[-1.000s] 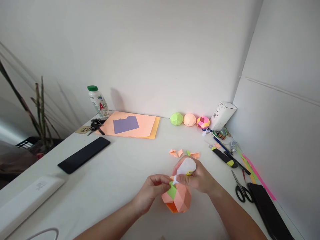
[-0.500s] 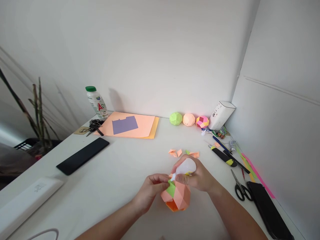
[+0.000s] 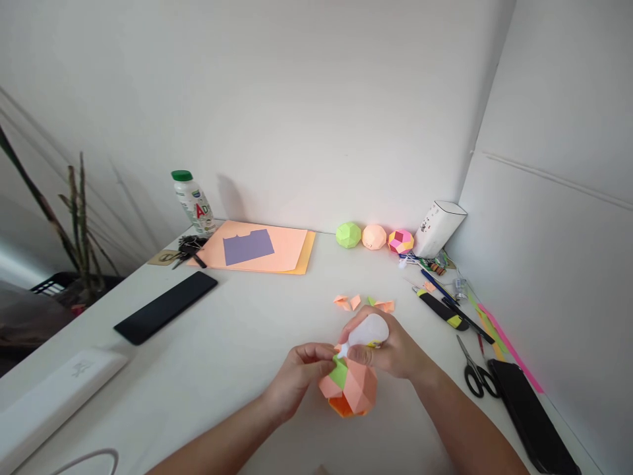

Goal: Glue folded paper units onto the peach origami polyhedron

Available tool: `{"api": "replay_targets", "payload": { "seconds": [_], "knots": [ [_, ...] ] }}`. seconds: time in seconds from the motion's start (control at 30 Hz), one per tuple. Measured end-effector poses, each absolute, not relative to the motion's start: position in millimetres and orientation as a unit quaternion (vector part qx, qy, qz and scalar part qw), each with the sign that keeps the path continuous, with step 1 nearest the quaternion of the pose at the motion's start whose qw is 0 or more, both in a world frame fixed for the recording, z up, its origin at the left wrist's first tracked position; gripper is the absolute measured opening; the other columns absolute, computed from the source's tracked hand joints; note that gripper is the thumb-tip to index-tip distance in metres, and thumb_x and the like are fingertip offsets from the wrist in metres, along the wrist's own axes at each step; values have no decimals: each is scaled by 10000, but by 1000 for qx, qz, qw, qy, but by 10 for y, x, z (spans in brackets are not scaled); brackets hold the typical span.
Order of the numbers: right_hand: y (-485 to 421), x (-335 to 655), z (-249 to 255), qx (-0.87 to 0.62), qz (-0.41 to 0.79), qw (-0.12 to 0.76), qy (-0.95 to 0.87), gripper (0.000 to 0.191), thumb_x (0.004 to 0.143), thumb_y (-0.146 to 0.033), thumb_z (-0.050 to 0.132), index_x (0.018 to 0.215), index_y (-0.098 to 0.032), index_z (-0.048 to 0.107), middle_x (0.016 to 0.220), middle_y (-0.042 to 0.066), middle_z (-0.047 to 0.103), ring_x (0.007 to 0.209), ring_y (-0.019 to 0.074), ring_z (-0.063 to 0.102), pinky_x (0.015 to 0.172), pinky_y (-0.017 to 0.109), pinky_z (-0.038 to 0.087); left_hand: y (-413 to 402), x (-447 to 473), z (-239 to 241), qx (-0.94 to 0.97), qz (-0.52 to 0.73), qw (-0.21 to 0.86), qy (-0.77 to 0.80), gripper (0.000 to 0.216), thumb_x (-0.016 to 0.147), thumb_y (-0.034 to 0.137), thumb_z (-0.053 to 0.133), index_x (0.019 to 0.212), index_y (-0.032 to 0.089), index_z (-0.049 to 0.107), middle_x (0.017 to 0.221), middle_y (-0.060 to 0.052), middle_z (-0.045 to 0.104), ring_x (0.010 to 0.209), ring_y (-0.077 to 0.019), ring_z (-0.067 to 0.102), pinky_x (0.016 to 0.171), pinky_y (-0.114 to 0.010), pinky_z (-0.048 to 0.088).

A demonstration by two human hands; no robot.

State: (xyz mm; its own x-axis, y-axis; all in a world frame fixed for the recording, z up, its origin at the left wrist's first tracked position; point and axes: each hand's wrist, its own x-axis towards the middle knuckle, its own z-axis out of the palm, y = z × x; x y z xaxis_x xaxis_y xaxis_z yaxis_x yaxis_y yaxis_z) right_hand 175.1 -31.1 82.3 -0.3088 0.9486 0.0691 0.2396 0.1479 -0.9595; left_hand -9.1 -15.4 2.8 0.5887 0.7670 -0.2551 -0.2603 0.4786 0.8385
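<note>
My left hand (image 3: 297,379) pinches the upper edge of a faceted paper ball (image 3: 357,389) made of peach, orange and green pieces, held just above the white table (image 3: 232,343). My right hand (image 3: 393,353) is wrapped round a small white glue bottle (image 3: 368,330), its nozzle pointing down-left onto the green facet of the ball. Several small folded paper pieces (image 3: 363,304) in peach and green lie on the table just beyond my hands.
Three finished paper balls (image 3: 374,237) and a white box (image 3: 438,227) stand by the back wall. Coloured paper sheets (image 3: 257,249), a bottle (image 3: 192,201), keys (image 3: 185,247) and a black phone (image 3: 165,307) lie left. Scissors (image 3: 475,376), pens (image 3: 445,300), a black case (image 3: 531,415) lie right.
Almost nothing differs: both hands stay on the ball and glue bottle, with only a slight shift of the view.
</note>
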Motion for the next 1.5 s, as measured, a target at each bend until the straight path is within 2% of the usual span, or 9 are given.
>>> {"api": "replay_targets", "payload": {
  "seconds": [0.43, 0.73, 0.83, 0.97, 1.03, 1.1, 1.2, 1.37, 1.5],
  "knots": [
    [-315, 1775, 860, -455, 495, 368, -643, 241, 668, -349, 779, 775, -186, 638, 739, 3, 600, 676, 143, 551, 571, 250, 432, -156, -98, 3, 395, 326, 801, 310, 68, 680, 203, 710, 636, 159, 683, 817, -44, 684, 761, -178, 587, 712, -288, 428],
    [-310, 1761, 863, -462, 529, 377, -604, 251, 637, -317, 801, 737, -165, 629, 658, -27, 551, 538, 84, 462, 455, 202, 352, -151, -102, -15, 392, 328, 802, 309, 64, 688, 199, 697, 648, 153, 678, 799, -41, 679, 727, -160, 570, 677, -272, 416],
    [-287, 1796, 838, -454, 553, 390, -580, 247, 688, -359, 760, 771, -158, 643, 585, -43, 506, 466, 67, 409, 412, 198, 307, -149, -100, -23, 388, 332, 800, 316, 56, 668, 194, 706, 651, 152, 674, 828, -45, 680, 758, -169, 573, 698, -279, 416],
    [-221, 1876, 763, -387, 606, 448, -531, 302, 830, -449, 595, 840, -152, 649, 448, -72, 399, 390, 60, 326, 395, 205, 228, -156, -102, -30, 388, 330, 799, 321, 67, 664, 186, 699, 628, 152, 654, 780, -30, 659, 711, -149, 554, 667, -266, 404],
    [-183, 1905, 720, -354, 643, 465, -495, 351, 867, -478, 522, 858, -151, 649, 434, -64, 412, 379, 58, 305, 390, 202, 208, -159, -105, -32, 390, 327, 797, 325, 63, 663, 189, 698, 635, 153, 654, 789, -30, 654, 708, -147, 550, 661, -265, 403],
    [-150, 1924, 690, -337, 675, 477, -451, 366, 875, -492, 490, 855, -162, 646, 534, -24, 534, 377, 45, 292, 381, 195, 200, -159, -106, -31, 390, 328, 795, 328, 58, 657, 189, 702, 643, 155, 658, 826, -34, 652, 736, -153, 553, 674, -267, 407],
    [-124, 1964, 700, -334, 690, 503, -399, 305, 843, -479, 524, 863, -195, 632, 827, 39, 660, 390, 34, 334, 373, 190, 233, -158, -106, -16, 400, 324, 795, 322, 56, 665, 188, 691, 636, 155, 656, 810, -27, 634, 727, -144, 540, 667, -257, 402],
    [-175, 2215, 795, -358, 598, 565, -442, 320, 765, -443, 602, 1014, -243, 593, 1078, 84, 643, 644, 149, 581, 542, 294, 446, -169, -115, 42, 411, 313, 792, 325, 62, 679, 177, 663, 624, 156, 649, 771, -11, 608, 691, -131, 525, 637, -243, 394],
    [-293, 2567, 536, -509, 423, 552, -508, 354, 740, -365, 639, 1058, -237, 549, 1187, 102, 574, 837, 217, 629, 690, 373, 498, -183, -125, 80, 412, 306, 794, 326, 96, 707, 177, 632, 614, 156, 644, 758, -7, 595, 674, -124, 521, 633, -238, 395]
  ]
}}
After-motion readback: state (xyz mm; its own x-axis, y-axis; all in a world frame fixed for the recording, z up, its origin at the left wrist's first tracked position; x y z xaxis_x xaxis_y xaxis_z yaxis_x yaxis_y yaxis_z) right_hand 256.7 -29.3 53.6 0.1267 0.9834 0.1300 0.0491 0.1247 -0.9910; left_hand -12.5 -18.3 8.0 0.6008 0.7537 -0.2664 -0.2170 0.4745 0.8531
